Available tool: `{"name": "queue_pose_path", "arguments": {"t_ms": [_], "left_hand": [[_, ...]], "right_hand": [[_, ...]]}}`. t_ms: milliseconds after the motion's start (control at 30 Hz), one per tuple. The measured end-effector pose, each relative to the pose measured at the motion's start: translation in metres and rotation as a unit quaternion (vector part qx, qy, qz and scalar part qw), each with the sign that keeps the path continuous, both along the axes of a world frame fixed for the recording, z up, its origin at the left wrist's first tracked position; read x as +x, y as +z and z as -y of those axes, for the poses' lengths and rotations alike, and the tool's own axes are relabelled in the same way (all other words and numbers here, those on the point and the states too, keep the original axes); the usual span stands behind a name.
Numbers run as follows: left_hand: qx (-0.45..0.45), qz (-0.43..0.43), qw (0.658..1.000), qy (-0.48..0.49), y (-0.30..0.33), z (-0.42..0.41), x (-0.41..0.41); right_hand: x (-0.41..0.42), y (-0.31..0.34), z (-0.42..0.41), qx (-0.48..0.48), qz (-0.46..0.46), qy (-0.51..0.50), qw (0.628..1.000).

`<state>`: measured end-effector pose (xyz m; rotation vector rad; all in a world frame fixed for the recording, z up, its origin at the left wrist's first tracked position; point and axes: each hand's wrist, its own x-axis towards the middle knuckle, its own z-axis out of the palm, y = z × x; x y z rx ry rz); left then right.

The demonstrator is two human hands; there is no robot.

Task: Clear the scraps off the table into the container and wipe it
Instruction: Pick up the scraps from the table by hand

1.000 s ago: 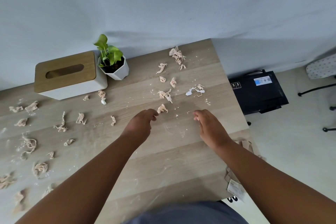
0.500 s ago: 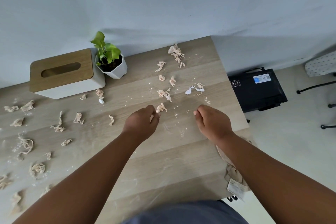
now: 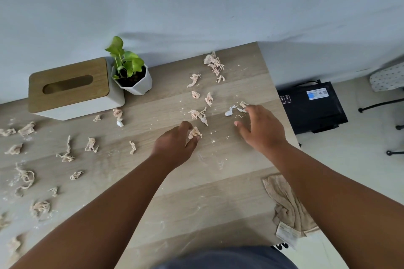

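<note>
left hand [image 3: 175,144] pinches scrap [image 3: 194,133] | right hand [image 3: 262,129] spread above table [image 3: 196,192]

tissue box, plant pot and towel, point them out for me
tissue box [image 3: 68,86], head view, wooden lid
plant pot [image 3: 140,84], head view, white wall
towel [image 3: 286,205], head view, folded middle

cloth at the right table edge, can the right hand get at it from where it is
Probably yes. The cloth lies uncovered at the table edge, beside the right forearm; the right hand, open over scraps farther out, only needs to draw back.
</note>
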<state>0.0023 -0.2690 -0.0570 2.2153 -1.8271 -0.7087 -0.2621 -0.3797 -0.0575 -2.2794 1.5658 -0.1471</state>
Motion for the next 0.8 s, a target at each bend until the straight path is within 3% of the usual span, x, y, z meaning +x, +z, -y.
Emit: {"name": "queue_pose_path", "arguments": {"t_ms": [400, 567, 800], "left_hand": [[0.035, 0.004, 0.999, -0.015, -0.013, 0.008, -0.008], [0.039, 0.054, 0.997, -0.047, -0.018, 0.006, -0.008], [-0.001, 0.062, 0.996, -0.056, -0.016, 0.004, -0.010]], "right_hand": [[0.012, -0.015, 0.030, -0.011, -0.057, 0.005, 0.998], [0.015, -0.021, 0.034, -0.043, -0.068, 0.030, 0.996], [0.017, -0.014, 0.033, -0.005, -0.064, 0.005, 0.998]]}}
